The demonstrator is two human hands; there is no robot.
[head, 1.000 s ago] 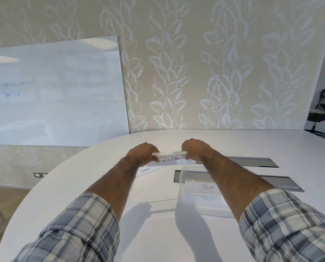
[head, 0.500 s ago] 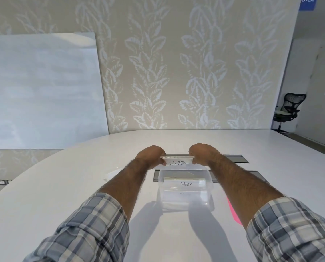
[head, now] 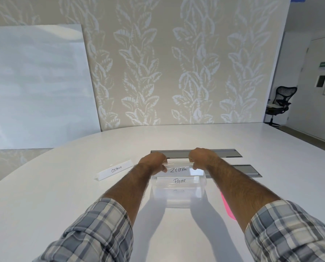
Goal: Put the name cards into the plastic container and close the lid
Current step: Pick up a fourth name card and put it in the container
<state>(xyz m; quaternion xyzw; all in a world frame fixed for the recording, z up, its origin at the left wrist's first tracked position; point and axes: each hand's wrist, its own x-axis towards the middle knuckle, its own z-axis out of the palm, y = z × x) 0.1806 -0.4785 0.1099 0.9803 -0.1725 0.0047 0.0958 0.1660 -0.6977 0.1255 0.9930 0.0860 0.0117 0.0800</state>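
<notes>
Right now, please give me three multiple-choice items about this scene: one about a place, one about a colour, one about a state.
1. Where does the OSTRICH card lie?
A. On the table, to the left of the container
B. Inside the container
C. On the grey panels

2. What colour is the flat thing under the right forearm?
A. Green
B. Pink
C. Black

3. What holds the ZEBRA card?
A. Nothing, it lies flat on the table
B. The left hand alone
C. Both hands

Answers: 1 A, it rests on the white table apart from the plastic container. 2 B, a pink edge shows. 3 C, the left hand and right hand grip its ends over the container.
</notes>
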